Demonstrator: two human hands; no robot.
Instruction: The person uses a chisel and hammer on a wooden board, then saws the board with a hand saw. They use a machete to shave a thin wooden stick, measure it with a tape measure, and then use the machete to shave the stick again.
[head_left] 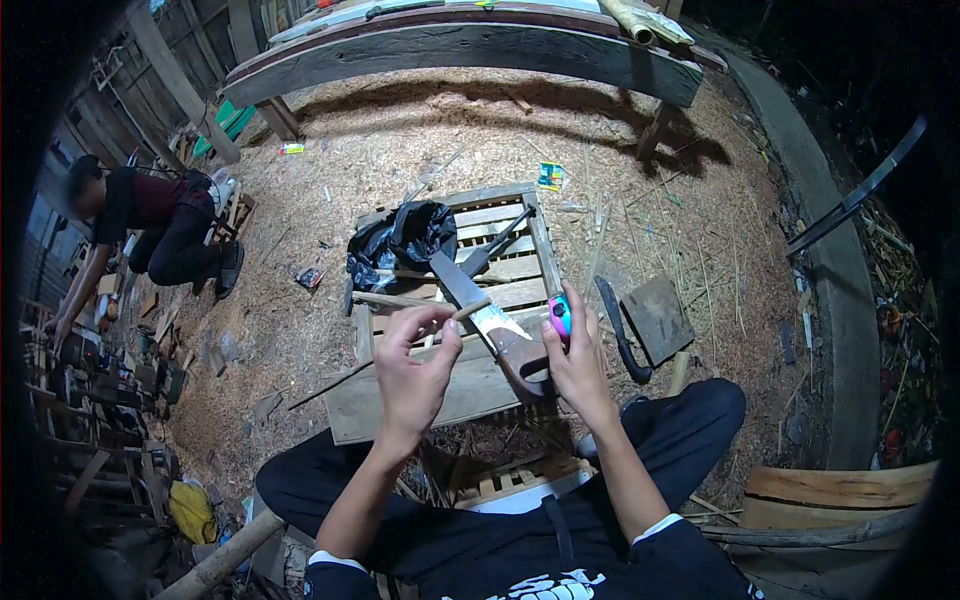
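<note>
My left hand (415, 375) is closed in a pinch on a thin wooden stick (472, 309), which slants from lower left to upper right. In my right hand (580, 365) is a small, rounded pink and blue object (560, 316) with a black centre; it looks like a tape measure. Below and between my hands, a handsaw (490, 320) lies across the low slatted wooden table (430, 400), its handle (525, 368) close to my right hand. Beyond my left hand sit a black plastic bag (405, 240) and a dark-handled tool (497, 246).
Right of the table, a long black-handled blade (620, 330) lies beside a brown board (657, 318) on the shavings-covered ground. A long wooden bench (470, 60) stands at the back. Another person (165, 215) crouches at the left. A curved blade (865, 185) stands at the right.
</note>
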